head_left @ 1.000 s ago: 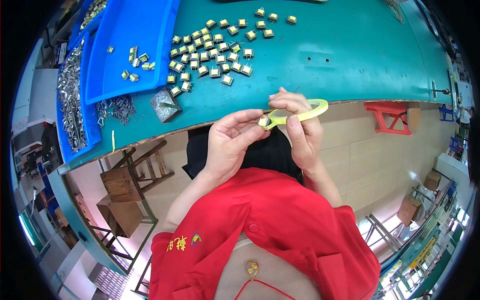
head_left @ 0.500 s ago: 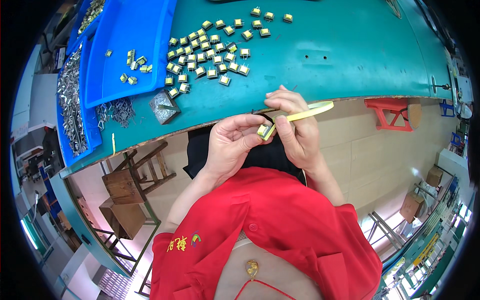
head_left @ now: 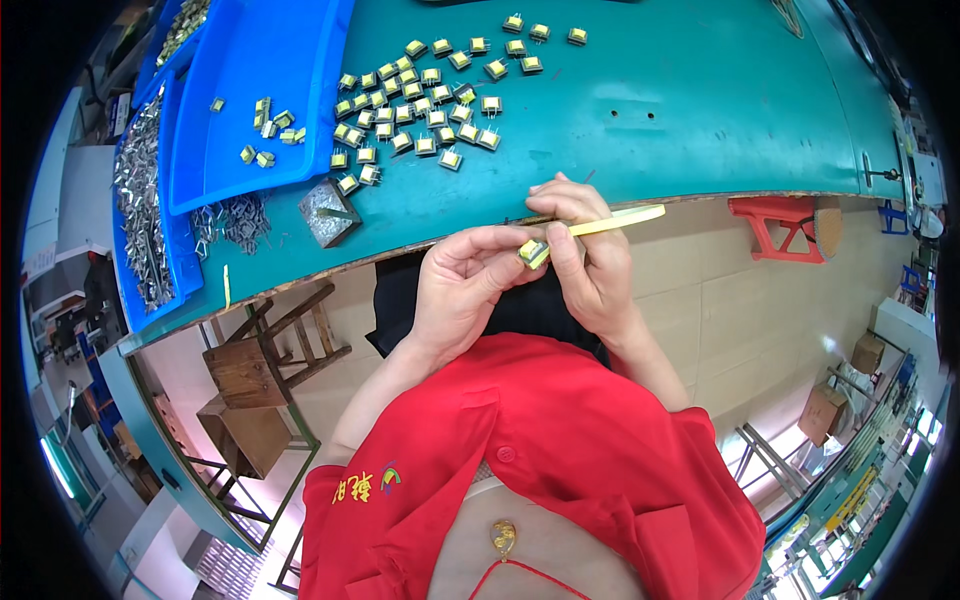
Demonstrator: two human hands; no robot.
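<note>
Between the thumb and fingers of my left hand (head_left: pixel 465 280) is a small transformer (head_left: pixel 533 253), yellow and dark grey, held in front of the table's edge. My right hand (head_left: pixel 590 262) is closed on a roll of yellow tape (head_left: pixel 628 217), seen nearly edge-on, with its fingertips right beside the transformer. The two hands almost meet there. Whether tape runs onto the transformer is hard to make out behind the fingers. On the table beyond, several finished-looking transformers (head_left: pixel 425 146) of the same kind lie in a loose group.
A blue tray (head_left: pixel 250 185) at the left holds a few yellow bobbins (head_left: pixel 265 160); a blue bin (head_left: pixel 185 255) beside it is full of metal pieces. A metal block (head_left: pixel 328 213) and a tape strip (head_left: pixel 227 287) lie on the green table (head_left: pixel 700 130). A red stool (head_left: pixel 775 225) stands right.
The transformer has turned a little between my fingers and risen slightly. My right hand has shifted a bit toward the left, and the tape roll has tilted to show more edge-on.
</note>
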